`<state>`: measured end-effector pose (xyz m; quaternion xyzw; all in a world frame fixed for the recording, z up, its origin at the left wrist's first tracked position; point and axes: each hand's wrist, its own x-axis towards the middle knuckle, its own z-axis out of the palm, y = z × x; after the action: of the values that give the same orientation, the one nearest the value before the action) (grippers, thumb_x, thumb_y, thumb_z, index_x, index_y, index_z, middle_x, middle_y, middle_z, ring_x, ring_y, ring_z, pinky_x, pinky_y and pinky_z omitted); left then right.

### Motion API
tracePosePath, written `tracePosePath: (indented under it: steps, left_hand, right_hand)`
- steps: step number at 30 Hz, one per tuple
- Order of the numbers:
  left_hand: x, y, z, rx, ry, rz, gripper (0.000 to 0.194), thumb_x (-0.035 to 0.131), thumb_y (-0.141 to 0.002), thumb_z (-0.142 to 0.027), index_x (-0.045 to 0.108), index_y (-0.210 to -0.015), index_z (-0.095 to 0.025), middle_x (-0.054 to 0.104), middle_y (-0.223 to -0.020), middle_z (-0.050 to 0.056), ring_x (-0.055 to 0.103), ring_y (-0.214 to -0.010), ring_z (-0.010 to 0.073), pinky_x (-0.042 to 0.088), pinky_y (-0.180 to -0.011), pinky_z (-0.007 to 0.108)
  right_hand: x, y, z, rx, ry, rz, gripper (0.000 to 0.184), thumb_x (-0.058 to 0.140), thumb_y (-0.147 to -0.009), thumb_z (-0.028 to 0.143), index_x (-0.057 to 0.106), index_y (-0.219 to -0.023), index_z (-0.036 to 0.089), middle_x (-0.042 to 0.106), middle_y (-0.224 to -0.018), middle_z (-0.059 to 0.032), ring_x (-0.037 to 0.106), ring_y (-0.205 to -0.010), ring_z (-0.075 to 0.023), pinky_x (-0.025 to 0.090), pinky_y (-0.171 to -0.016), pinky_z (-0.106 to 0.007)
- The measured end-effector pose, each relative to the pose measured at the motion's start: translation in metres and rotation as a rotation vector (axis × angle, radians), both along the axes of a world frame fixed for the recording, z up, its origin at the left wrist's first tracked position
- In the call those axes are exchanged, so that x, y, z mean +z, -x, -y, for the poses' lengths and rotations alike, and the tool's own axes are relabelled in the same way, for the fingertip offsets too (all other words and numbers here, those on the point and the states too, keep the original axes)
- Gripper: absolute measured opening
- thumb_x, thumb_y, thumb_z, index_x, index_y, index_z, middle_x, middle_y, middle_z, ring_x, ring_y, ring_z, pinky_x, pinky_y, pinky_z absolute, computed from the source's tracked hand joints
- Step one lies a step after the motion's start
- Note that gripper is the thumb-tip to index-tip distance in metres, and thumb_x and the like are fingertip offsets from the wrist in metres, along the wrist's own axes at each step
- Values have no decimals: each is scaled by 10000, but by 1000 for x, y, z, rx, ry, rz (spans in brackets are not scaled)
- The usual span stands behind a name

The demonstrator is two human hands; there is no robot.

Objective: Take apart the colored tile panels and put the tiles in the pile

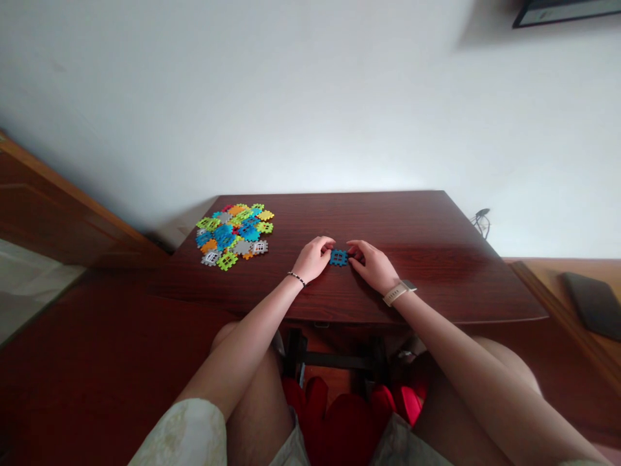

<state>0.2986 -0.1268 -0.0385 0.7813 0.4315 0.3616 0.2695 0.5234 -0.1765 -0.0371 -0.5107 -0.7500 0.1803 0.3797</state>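
A small blue interlocking tile [338, 257] lies on the dark wooden table [427, 259] between my two hands. My left hand [314, 257], with a thin bracelet on the wrist, has its fingers curled and pinches the tile's left edge. From the other side, my right hand [371, 264], with a pale watch on the wrist, grips the tile's right edge with bent fingers. Both hands rest on the tabletop near its front middle.
A pile of several coloured interlocking tiles [235, 234], green, blue, orange, grey and yellow, lies on the table's left part. A white wall stands behind the table. A dark flat object [594, 304] lies on a lighter surface at the right. Red slippers [349, 414] show under the table.
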Motion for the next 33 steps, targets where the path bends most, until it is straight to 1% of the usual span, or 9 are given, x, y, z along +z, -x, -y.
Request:
tracePosePath:
  steps: [2,4,6,8,15,25,27,29,33]
  left_hand:
    - [2,6,1,-69,8,-14,407,593,-923,2,696,-1261,-202,764,-1180,80,749,-1050,206,637,-929,353]
    - [4,12,3,-126,-33,-65,478,614,-909,-3,666,-1336,-210,755,-1248,85,720,-1157,234,612,-1036,410]
    - [5,18,6,-155,-95,-129,529,639,-898,-10,642,-1382,-222,744,-1300,83,681,-1237,260,552,-1142,470]
    - [6,22,10,-164,-139,-164,542,652,-898,-20,629,-1397,-230,734,-1318,81,660,-1262,269,520,-1178,489]
    - [3,21,19,-117,-197,-170,439,686,-942,-72,632,-1350,-223,725,-1262,80,653,-1226,274,528,-1140,477]
    - [8,21,22,-53,-210,-180,337,745,-928,-89,684,-1231,-223,745,-1136,65,673,-1129,269,537,-1077,453]
    - [8,20,22,-35,-227,-189,236,722,-946,-91,699,-1146,-213,742,-1114,67,671,-1109,267,537,-1064,449]
    - [7,20,22,-5,-242,-203,135,701,-966,-99,707,-1047,-208,733,-1084,70,666,-1095,269,535,-1054,448]
    - [5,21,21,16,-246,-232,87,704,-984,-134,728,-998,-217,705,-1085,75,656,-1122,274,528,-1066,454]
  right_hand:
    - [0,-1,0,10,2,-8,398,638,-923,155,638,-1313,237,766,-1099,-67,715,-948,-248,593,-878,-405]
    - [-1,-2,1,17,2,-12,411,630,-919,151,635,-1321,237,766,-1105,-66,715,-952,-246,593,-892,-407]
    - [-1,-2,1,20,3,-11,430,635,-910,149,634,-1330,240,766,-1110,-66,714,-962,-248,594,-905,-411]
    - [0,-2,2,19,4,-4,445,643,-906,151,632,-1342,242,764,-1119,-68,712,-977,-252,595,-916,-416]
    - [0,-3,3,34,17,7,481,659,-906,145,620,-1372,258,768,-1148,-69,715,-1008,-255,599,-932,-421]
    - [1,-5,3,43,43,-23,458,682,-914,161,631,-1359,258,780,-1108,-59,728,-1006,-249,593,-920,-407]
    - [2,-4,3,42,39,-25,407,683,-918,166,646,-1315,247,773,-1087,-59,719,-995,-247,582,-917,-400]
    - [3,-4,4,40,21,0,294,683,-924,173,675,-1211,235,755,-1040,-57,700,-961,-245,566,-897,-386]
    - [5,-5,6,-10,-14,99,100,698,-942,210,701,-1038,237,694,-907,-36,648,-872,-238,518,-819,-353]
